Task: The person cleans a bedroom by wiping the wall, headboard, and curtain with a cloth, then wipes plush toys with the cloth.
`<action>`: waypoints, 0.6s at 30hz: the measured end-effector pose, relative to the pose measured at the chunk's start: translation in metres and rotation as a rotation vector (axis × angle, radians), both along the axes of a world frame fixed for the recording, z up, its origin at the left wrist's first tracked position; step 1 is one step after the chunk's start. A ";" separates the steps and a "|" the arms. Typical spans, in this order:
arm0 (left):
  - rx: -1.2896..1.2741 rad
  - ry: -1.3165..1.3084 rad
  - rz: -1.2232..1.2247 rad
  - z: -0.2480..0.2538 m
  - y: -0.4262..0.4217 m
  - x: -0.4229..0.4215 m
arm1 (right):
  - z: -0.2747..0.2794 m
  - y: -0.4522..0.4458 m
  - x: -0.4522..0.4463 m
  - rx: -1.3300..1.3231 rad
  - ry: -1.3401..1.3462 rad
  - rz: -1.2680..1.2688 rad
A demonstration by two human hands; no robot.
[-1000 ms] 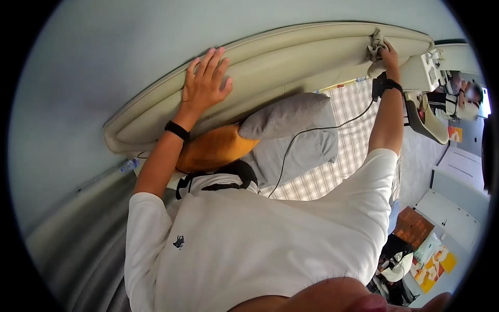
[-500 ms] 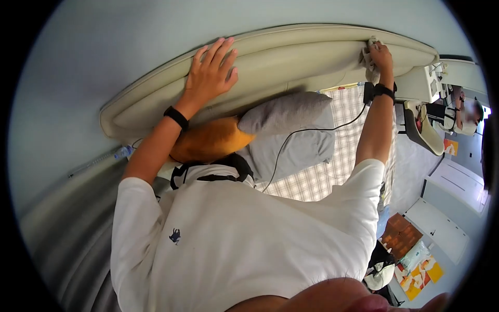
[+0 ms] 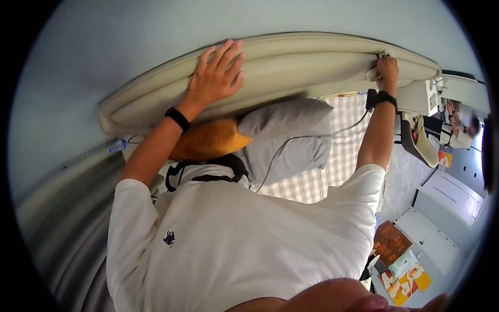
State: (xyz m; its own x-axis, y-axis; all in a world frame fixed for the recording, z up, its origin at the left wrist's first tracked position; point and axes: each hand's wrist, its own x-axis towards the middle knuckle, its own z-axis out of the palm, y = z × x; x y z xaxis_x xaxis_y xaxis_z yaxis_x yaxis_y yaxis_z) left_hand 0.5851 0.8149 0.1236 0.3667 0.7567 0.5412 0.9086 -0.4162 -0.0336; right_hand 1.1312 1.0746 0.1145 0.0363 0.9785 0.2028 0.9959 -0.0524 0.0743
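Observation:
A long cream padded headboard runs along the wall across the upper part of the view. My left hand lies flat on its left half, fingers spread and their tips at the upper edge. Towards the right end, my right hand is closed around a crumpled greyish cloth and presses it against the padding. Parts of the cloth stick out above and beside the fingers. Below the headboard are a grey pillow and an orange pillow.
A plaid bedsheet covers the bed, with a black cable across it. Grey curtains hang at the left, near a plastic bottle. At the right are a chair and another person by a desk.
My right hand has shifted slightly along the headboard to the right with the cloth. My left hand stays spread on the padding. The view has tilted a little.

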 end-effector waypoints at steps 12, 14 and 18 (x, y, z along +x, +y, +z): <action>0.041 0.012 0.006 0.003 -0.003 0.001 | 0.023 -0.068 -0.090 -0.072 0.023 0.147; 0.037 0.000 0.010 0.000 -0.004 0.001 | 0.024 -0.086 -0.109 -0.013 -0.032 0.198; 0.021 -0.002 0.000 0.002 -0.003 -0.001 | 0.032 -0.066 -0.069 -0.145 0.089 0.160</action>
State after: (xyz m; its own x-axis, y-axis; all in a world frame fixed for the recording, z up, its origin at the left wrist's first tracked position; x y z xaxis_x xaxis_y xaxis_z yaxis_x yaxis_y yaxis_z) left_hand 0.5840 0.8117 0.1255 0.3653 0.7450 0.5582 0.9088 -0.4154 -0.0404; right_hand 1.0625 1.0086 0.1468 -0.1097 0.9920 0.0627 0.9936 0.1111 -0.0192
